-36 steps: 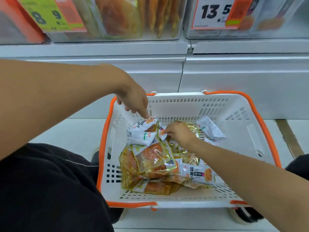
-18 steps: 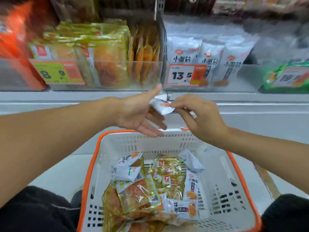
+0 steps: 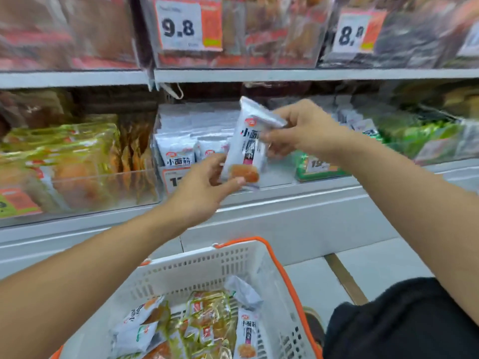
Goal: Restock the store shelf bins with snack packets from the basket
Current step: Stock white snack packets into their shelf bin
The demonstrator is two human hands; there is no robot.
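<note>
A white snack packet with black characters and an orange picture stands upright in front of the middle shelf. My left hand pinches its lower end between thumb and fingers. My right hand grips its upper part. Right behind it is a clear shelf bin holding matching white packets. Below, the white basket with orange handles holds several white and gold-orange packets.
A clear bin of gold-orange packets sits to the left, green packets to the right. Price tags 9.8 and 8 hang on the upper shelf bins. My dark-clothed knee is at bottom right.
Both hands rose from the basket to the shelf. My right hand lifted a white packet out, and my left hand, open a moment ago, now pinches its lower end. The view tilted up.
</note>
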